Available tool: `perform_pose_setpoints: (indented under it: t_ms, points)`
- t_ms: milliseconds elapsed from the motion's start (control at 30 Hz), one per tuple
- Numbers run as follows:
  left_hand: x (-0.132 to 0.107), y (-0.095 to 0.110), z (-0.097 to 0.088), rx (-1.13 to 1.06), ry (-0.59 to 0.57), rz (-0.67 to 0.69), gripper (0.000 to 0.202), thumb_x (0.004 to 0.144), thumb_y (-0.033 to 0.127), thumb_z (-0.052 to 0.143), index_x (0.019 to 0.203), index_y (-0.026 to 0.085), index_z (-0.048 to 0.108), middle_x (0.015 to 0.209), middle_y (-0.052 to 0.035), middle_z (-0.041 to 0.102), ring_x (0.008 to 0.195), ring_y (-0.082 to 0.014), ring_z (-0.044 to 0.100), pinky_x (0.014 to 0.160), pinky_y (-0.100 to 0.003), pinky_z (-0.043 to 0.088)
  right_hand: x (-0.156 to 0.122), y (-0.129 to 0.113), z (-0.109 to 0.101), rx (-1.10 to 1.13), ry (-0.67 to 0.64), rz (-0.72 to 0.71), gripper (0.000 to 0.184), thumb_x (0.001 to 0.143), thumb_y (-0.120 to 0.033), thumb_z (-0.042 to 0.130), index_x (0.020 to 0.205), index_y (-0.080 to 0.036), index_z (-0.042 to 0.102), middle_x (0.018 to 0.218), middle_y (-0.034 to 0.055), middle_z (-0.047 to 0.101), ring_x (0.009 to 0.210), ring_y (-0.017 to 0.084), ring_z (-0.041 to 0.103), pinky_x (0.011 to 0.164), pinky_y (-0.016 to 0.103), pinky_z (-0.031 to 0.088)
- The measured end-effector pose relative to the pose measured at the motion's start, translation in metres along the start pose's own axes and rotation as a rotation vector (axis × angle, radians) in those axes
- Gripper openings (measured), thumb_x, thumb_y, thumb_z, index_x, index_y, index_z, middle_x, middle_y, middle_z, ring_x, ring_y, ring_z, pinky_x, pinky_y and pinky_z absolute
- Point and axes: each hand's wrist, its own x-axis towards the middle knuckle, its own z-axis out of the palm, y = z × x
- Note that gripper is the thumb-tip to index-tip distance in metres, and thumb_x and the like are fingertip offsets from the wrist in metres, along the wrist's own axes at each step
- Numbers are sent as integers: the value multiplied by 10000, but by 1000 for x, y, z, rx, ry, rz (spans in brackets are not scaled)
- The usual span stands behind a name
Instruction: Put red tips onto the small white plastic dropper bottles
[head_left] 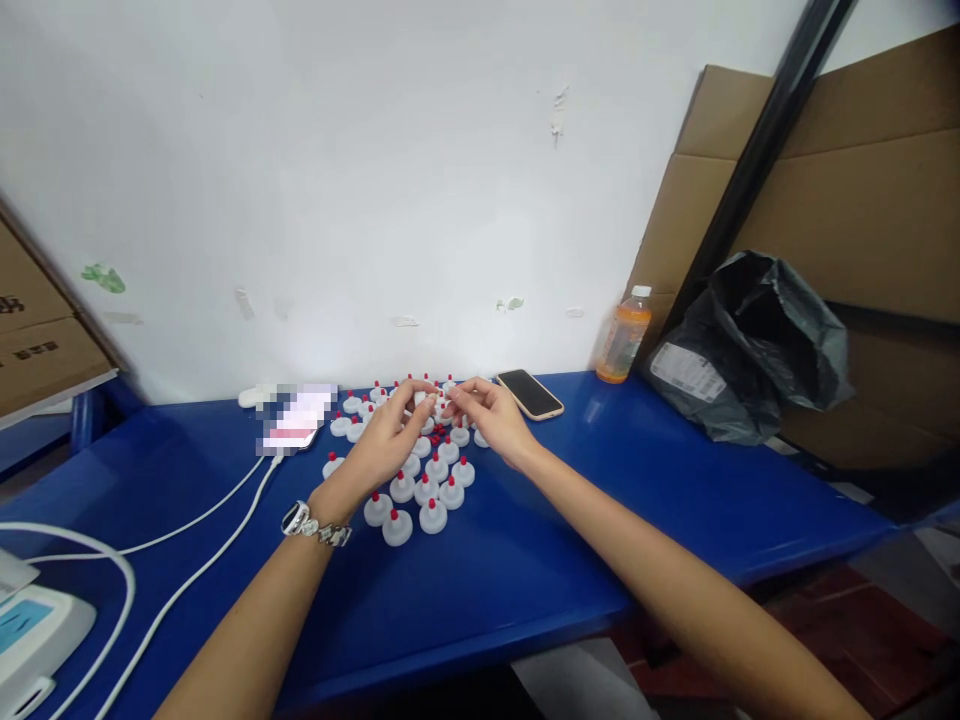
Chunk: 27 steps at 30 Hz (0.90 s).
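Observation:
Many white round nozzle caps with red tips [433, 516] stand on the blue table, grouped in front of me and around both hands. My left hand [394, 430] is over the middle of the group, thumb and fingertips closed in a pinch. Close beside it, my right hand [491, 415] has its thumb and forefinger pinched too, almost touching the left fingertips. Whatever lies between the fingers is too small to make out. Below the hands are loose small red tips [437, 436], partly hidden by caps.
A phone [531, 393] lies right of the caps, and a blurred-out phone [298, 420] with a white cable lies left. Farther right stand an orange drink bottle [624, 337] and a dark plastic bag [727, 350]. A white device [52, 630] sits at the left front.

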Motion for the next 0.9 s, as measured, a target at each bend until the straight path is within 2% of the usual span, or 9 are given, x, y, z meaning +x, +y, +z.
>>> perform_pose_setpoints:
  t_ms: [67, 167, 233, 333, 533, 767, 900]
  points:
    - [-2, -5, -7, 27, 31, -32, 399, 1005, 519, 334, 1192, 231, 538, 736, 8, 569, 625, -160, 527, 597, -294, 402, 6, 1, -2, -319, -38, -93, 223, 881, -400, 579, 823, -195, 643, 776, 28, 706, 717, 163, 600, 690, 293, 417]
    - [-3, -10, -12, 59, 44, -12, 395, 1013, 511, 314, 1151, 220, 544, 755, 4, 586, 649, -164, 546, 639, -303, 404, 14, 0, -2, -837, -186, -187, 134, 835, -292, 624, 758, -199, 683, 828, 42, 714, 866, 211, 580, 823, 354, 359]
    - [-4, -12, -12, 68, 48, 11, 388, 1015, 502, 314, 1128, 212, 546, 757, 2, 583, 668, -170, 555, 659, -306, 408, 19, -2, 3, -1054, -277, -192, 107, 801, -277, 657, 742, -200, 702, 818, 60, 713, 913, 246, 559, 862, 392, 314]
    - [-4, -12, -10, 89, 46, 36, 392, 1019, 494, 302, 1120, 206, 548, 762, -4, 574, 690, -180, 556, 669, -309, 407, 24, -4, 15, -1233, -367, -156, 91, 752, -269, 698, 720, -186, 713, 809, 104, 708, 943, 291, 543, 869, 422, 284]
    - [-5, -13, -8, 107, 39, 42, 393, 1020, 498, 297, 1119, 213, 548, 754, -3, 556, 682, -178, 539, 684, -317, 412, 26, 7, 24, -1312, -395, -88, 85, 762, -224, 659, 745, -181, 730, 818, 132, 718, 963, 325, 537, 870, 450, 275]
    - [-6, -10, -8, 107, 28, 46, 387, 1019, 498, 304, 1098, 211, 552, 779, -4, 566, 696, -172, 537, 702, -317, 415, 21, 11, 13, -1297, -354, -89, 91, 742, -236, 652, 674, -179, 672, 774, 116, 701, 944, 319, 537, 863, 447, 285]
    - [-6, -9, -7, 101, 28, 35, 390, 1020, 496, 301, 1103, 209, 552, 792, -6, 570, 696, -169, 536, 688, -312, 412, 15, 6, 5, -1206, -303, -102, 88, 762, -225, 623, 684, -186, 637, 752, 80, 692, 906, 281, 555, 872, 430, 295]
